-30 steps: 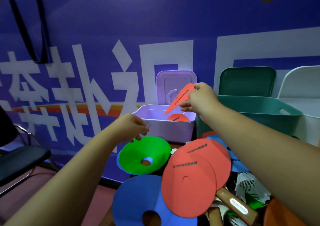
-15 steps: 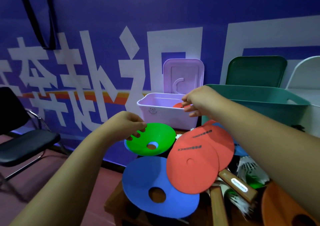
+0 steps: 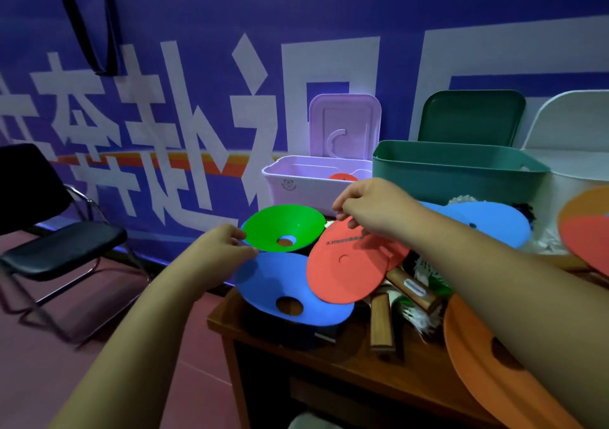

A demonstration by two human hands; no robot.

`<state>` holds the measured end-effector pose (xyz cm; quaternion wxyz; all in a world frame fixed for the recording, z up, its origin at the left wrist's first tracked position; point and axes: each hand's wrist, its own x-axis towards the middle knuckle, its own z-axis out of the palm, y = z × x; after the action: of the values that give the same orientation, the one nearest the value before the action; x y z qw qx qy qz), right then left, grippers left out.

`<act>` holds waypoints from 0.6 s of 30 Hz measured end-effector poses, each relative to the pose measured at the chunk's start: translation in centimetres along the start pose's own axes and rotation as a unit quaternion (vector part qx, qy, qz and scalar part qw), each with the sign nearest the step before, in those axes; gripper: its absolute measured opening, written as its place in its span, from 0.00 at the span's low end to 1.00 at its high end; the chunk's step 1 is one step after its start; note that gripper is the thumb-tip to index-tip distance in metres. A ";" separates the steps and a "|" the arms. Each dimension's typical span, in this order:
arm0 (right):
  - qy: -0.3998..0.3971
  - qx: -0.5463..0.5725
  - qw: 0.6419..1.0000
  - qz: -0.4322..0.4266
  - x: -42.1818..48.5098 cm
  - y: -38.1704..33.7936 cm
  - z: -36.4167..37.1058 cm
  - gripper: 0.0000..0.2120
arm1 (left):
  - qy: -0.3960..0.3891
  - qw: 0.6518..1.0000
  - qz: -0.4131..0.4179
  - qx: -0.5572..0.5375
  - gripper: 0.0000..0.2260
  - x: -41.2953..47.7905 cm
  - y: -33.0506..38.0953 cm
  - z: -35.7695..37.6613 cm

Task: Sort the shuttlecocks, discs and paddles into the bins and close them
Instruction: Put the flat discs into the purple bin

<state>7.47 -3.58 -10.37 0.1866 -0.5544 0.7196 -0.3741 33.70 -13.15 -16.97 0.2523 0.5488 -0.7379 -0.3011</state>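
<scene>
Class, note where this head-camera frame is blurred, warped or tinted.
Head view: wide-angle warp bows the wall lettering; the chair at left is motion-smeared; bluish-purple light tints the lilac bin; the green disc and red disc are sharp.

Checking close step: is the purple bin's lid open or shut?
Open. The lid stands upright against the wall behind the purple bin, and a red disc shows inside.

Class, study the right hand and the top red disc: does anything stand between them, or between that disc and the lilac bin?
Nothing visible does. The right hand is at the far edge of the red disc, and the lilac bin behind it has its lid up; the green disc sits off to the left.
</scene>
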 end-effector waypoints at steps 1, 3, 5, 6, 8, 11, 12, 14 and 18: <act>-0.005 -0.008 1.000 -0.006 -0.7 0.1 0.3 0.14 | 0.000 1.000 -0.014 0.011 0.19 -0.5 -0.2 0.1; -0.018 -0.038 0.999 -0.032 -2.5 0.1 1.1 0.13 | -0.007 0.999 -0.033 0.017 0.16 -1.6 -0.2 0.4; -0.040 -0.090 0.992 -0.073 -4.4 0.1 2.2 0.12 | -0.016 0.999 -0.033 0.018 0.16 -2.5 0.0 0.5; -0.052 -0.114 0.988 -0.095 -5.4 0.0 2.7 0.11 | -0.017 0.999 -0.031 0.017 0.16 -2.8 0.0 0.4; -0.089 -0.128 0.980 -0.126 -7.6 -0.3 4.0 0.10 | -0.019 0.999 -0.026 0.004 0.16 -3.6 0.3 0.1; -0.155 -0.115 0.971 -0.138 -11.3 -1.0 5.0 0.23 | -0.032 0.998 -0.022 -0.045 0.15 -4.7 1.4 -0.3; -0.167 -0.122 0.966 -0.153 -12.3 -1.1 5.3 0.25 | -0.033 0.997 -0.022 -0.062 0.14 -5.2 2.0 -0.5; -0.158 -0.152 0.956 -0.197 -13.3 -1.0 5.7 0.26 | -0.030 0.995 -0.026 -0.087 0.12 -6.1 3.1 -0.9; -0.048 -0.165 0.951 -0.256 -12.7 -0.3 5.6 0.06 | -0.033 0.978 -0.039 -0.201 0.09 -6.5 4.2 -1.2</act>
<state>15.52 6.47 -15.63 0.0243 -0.7603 0.5956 -0.2583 33.56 -6.23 -13.39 0.3210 0.5047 -0.6487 -0.4707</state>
